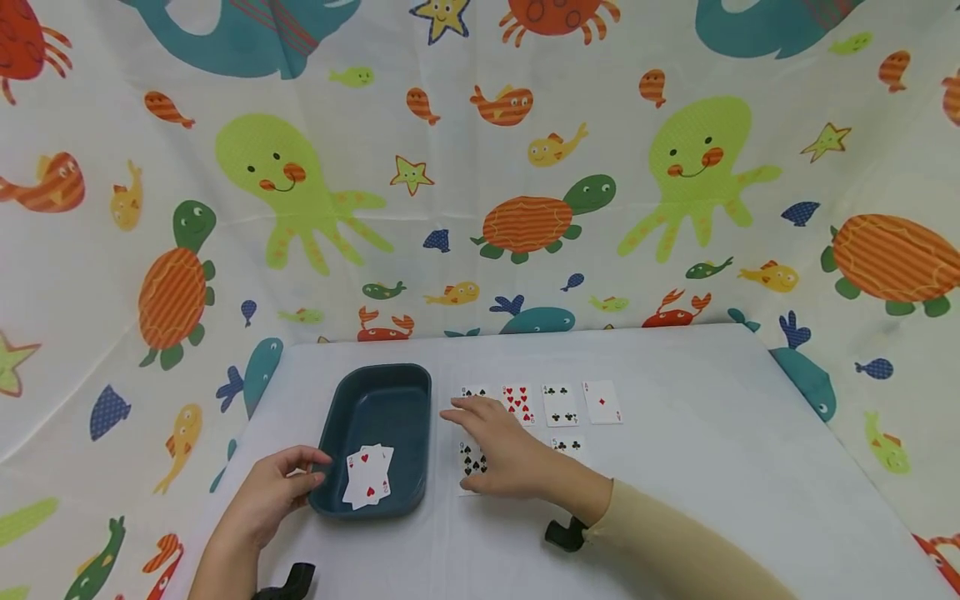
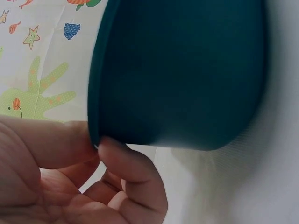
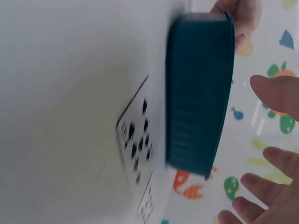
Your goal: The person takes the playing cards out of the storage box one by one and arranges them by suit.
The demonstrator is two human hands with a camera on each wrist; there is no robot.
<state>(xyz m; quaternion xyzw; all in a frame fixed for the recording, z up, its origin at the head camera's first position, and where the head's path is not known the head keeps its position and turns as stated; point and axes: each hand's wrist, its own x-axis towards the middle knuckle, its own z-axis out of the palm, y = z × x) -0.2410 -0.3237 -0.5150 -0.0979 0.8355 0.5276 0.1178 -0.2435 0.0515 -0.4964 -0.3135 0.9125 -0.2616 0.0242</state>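
My left hand (image 1: 273, 492) pinches the left rim of a dark teal tray (image 1: 390, 421) between thumb and finger, as the left wrist view shows. Inside the tray lie overlapping playing cards, a heart card (image 1: 367, 475) on top. My right hand (image 1: 510, 454) hovers over face-up cards right of the tray, fingers spread and nothing held. It partly covers a spade card (image 1: 471, 460) and another spade card (image 1: 474, 392) behind it. In the right wrist view the fingers (image 3: 275, 163) are apart, above the table level.
A heart card (image 1: 519, 405), a club card (image 1: 560, 406) and an ace of diamonds (image 1: 602, 402) continue the back row. Another club card (image 1: 567, 444) shows past my right wrist. A white cloth (image 1: 697, 467) covers the table; a sea-animal curtain (image 1: 450, 200) hangs behind.
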